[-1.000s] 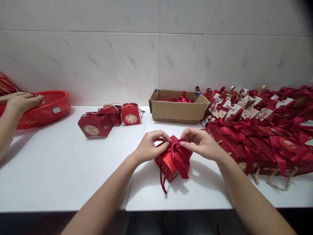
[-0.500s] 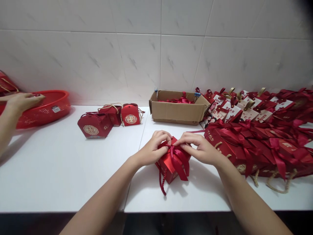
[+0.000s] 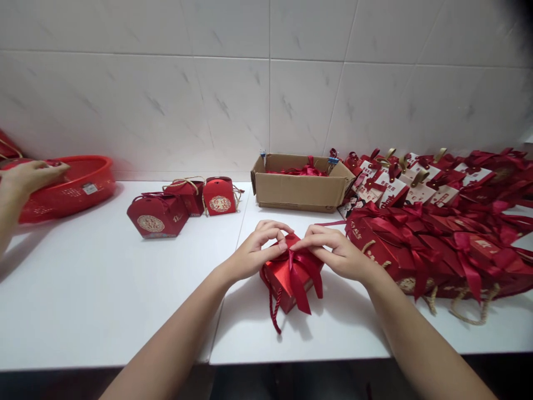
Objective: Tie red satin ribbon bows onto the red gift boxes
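In front of me on the white table stands a small red gift box (image 3: 280, 273), with a twisted dark red cord hanging down its near left side. A dark red satin ribbon (image 3: 300, 280) crosses its top, and two tails fall over the front. My left hand (image 3: 263, 250) pinches the ribbon at the left of the knot with thumb and forefinger. From the right, my right hand (image 3: 333, 251) has its fingertips closed on the ribbon beside the knot. The fingers partly cover the box's top.
Behind the box sits an open cardboard box (image 3: 297, 190) with red ribbons inside. Several ribboned red gift boxes (image 3: 420, 253) crowd the right. At left are a few red boxes (image 3: 158, 215) and a red plastic basket (image 3: 70, 194), where another person's hand (image 3: 31, 176) reaches in.
The ribbon tails have shifted slightly left and hang straighter over the box front. My left thumb and forefinger have drawn a little away from the knot. The other person's hand moved slightly left.
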Motion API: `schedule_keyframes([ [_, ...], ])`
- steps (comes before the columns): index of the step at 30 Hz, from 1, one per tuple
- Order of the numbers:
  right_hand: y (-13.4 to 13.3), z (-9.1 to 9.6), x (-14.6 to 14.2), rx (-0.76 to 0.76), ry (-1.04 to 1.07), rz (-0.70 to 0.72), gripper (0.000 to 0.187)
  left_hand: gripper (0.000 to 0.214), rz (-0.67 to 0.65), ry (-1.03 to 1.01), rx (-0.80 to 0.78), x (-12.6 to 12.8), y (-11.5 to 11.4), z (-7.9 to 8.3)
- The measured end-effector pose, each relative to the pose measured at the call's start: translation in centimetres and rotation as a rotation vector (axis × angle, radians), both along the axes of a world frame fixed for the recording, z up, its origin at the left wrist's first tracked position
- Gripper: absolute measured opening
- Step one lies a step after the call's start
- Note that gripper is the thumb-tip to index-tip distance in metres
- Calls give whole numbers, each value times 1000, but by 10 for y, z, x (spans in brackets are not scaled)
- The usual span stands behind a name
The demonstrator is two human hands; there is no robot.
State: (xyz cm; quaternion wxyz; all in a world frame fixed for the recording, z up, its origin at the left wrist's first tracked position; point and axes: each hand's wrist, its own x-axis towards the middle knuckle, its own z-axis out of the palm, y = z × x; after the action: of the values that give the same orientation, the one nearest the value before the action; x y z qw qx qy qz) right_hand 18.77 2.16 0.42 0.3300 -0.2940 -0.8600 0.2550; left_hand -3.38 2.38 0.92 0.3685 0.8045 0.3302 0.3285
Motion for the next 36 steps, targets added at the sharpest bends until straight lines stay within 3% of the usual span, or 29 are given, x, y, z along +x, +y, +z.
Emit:
schedule_keyframes([
  [10, 2, -5, -6, 24, 121, -5, 31, 27, -9, 13, 23, 1, 4, -3],
  [16, 5, -8, -4, 41, 160, -7, 33, 8, -97, 19, 66, -3, 5, 0],
  [29, 3, -9, -1, 80, -17, 4, 38, 22, 36, 35, 100, 1, 5, -5],
  [36, 2, -2, 8, 25, -107, 105, 43, 20, 79, 119, 178, -4, 11, -7],
])
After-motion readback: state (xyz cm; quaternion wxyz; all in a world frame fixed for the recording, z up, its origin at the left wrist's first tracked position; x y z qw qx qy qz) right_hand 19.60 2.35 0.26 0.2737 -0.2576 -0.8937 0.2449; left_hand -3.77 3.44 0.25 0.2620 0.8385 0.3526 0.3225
